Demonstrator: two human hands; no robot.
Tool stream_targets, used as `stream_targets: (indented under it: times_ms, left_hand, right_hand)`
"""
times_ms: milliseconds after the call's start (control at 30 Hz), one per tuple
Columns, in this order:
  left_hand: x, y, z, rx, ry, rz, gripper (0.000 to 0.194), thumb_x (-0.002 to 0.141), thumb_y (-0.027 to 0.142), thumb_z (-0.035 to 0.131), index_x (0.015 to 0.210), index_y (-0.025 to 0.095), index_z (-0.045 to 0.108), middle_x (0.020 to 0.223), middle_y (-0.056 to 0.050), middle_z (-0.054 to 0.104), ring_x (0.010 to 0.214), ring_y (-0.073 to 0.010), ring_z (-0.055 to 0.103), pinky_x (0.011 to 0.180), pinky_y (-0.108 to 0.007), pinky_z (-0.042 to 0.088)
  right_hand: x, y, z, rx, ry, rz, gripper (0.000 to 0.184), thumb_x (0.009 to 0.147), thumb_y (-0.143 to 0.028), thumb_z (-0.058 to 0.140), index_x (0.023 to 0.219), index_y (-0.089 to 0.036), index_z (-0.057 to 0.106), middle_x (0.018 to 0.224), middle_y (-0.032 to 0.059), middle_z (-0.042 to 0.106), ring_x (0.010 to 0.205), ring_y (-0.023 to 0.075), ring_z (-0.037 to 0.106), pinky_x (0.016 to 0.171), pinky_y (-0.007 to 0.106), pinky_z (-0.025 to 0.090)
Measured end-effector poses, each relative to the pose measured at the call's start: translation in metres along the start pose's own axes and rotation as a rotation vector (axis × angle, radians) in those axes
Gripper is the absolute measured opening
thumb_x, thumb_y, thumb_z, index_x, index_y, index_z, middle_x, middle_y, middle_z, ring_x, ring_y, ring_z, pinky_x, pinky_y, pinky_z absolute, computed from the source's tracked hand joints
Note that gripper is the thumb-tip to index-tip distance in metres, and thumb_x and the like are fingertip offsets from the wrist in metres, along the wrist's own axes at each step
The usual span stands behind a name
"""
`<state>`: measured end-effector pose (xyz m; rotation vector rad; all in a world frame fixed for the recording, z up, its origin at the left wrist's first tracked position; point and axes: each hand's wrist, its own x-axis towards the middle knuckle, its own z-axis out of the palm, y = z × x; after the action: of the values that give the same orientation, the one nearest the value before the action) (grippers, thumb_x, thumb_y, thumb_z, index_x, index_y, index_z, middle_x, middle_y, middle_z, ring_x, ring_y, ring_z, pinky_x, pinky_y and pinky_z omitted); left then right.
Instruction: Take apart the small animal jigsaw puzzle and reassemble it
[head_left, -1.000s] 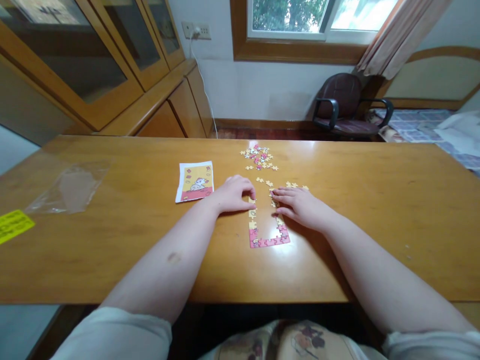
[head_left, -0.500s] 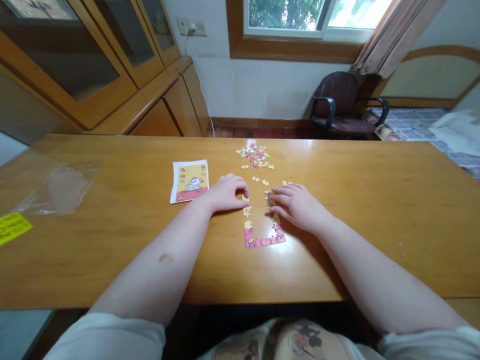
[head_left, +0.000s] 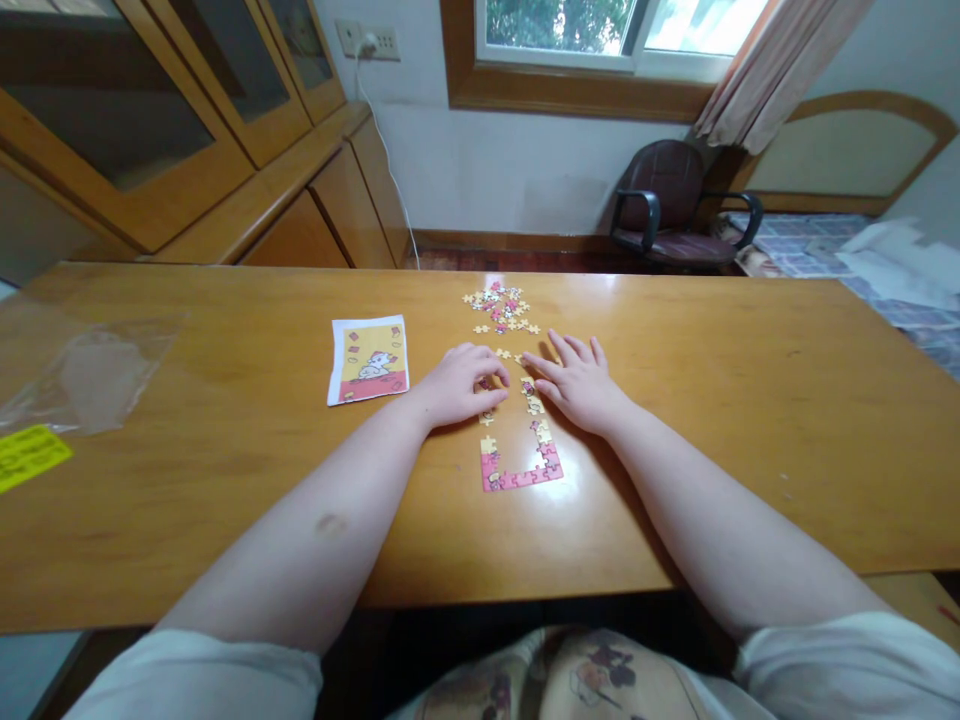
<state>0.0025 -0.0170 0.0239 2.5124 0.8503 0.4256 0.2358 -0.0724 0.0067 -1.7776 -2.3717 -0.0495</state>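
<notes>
- Tabletop: wooden, bearing all items below.
- Plastic bag: clear, far left.
- Puzzle border: pink bottom row, incomplete sides, near both hands.
- Right hand: fingers spread, grip wide.
- Left hand: over the border's upper left side, grip narrow, thumb and forefinger slightly apart.
- Picture sheet: left of left hand.
- Piece heap: beyond both hands.
- Yellow piece: at right forefinger's tip, contact unclear.

Text check | I can read no words or numbers on my feed | yellow label: dark marks (too blurred for me)
</notes>
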Motion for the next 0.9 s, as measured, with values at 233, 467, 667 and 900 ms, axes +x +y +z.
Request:
stream_targets:
  times_ms: [233, 467, 667, 900]
  left_hand:
    - [0.0, 0.016, 0.007, -0.022, -0.182, 0.113, 0.032, 0.084, 0.038, 0.06, 0.114, 0.034, 0.068, 0.128, 0.0, 0.061, 0.12, -0.0254, 0.045, 0.107, -0.044, 0.026]
    - [0.0, 0.014, 0.007, -0.01, -0.237, 0.087, 0.037, 0.083, 0.042, 0.06, 0.119, 0.035, 0.066, 0.134, 0.001, 0.06, 0.12, -0.0272, 0.044, 0.107, -0.047, 0.025]
    - [0.0, 0.012, 0.007, 0.007, -0.161, 0.075, 0.037, 0.083, 0.037, 0.058, 0.119, 0.033, 0.066, 0.132, 0.0, 0.06, 0.119, -0.0259, 0.047, 0.106, -0.045, 0.028]
    - [-0.001, -0.001, -0.002, 0.163, 0.109, -0.271, 0.024, 0.079, 0.026, 0.051, 0.097, 0.021, 0.067, 0.104, -0.006, 0.067, 0.101, -0.0255, 0.055, 0.093, -0.042, 0.041]
  right_hand:
    - [0.002, 0.007, -0.003, 0.069, 0.053, 0.043, 0.034, 0.096, -0.041, 0.043, 0.108, -0.029, 0.073, 0.134, 0.0077, 0.058, 0.128, 0.0325, 0.042, 0.11, 0.063, 0.02]
    - [0.006, 0.012, 0.006, 0.123, 0.147, 0.078, 0.024, 0.091, -0.039, 0.055, 0.094, -0.026, 0.075, 0.116, 0.0072, 0.068, 0.115, 0.029, 0.05, 0.108, 0.059, 0.023]
    - [0.005, 0.015, 0.006, 0.157, 0.163, 0.06, 0.022, 0.091, -0.032, 0.055, 0.086, -0.03, 0.076, 0.108, 0.005, 0.071, 0.108, 0.0268, 0.053, 0.107, 0.056, 0.025]
    - [0.002, 0.014, -0.003, 0.154, 0.097, 0.079, 0.025, 0.091, -0.029, 0.052, 0.1, -0.027, 0.075, 0.11, 0.0079, 0.069, 0.105, 0.0271, 0.055, 0.105, 0.053, 0.028]
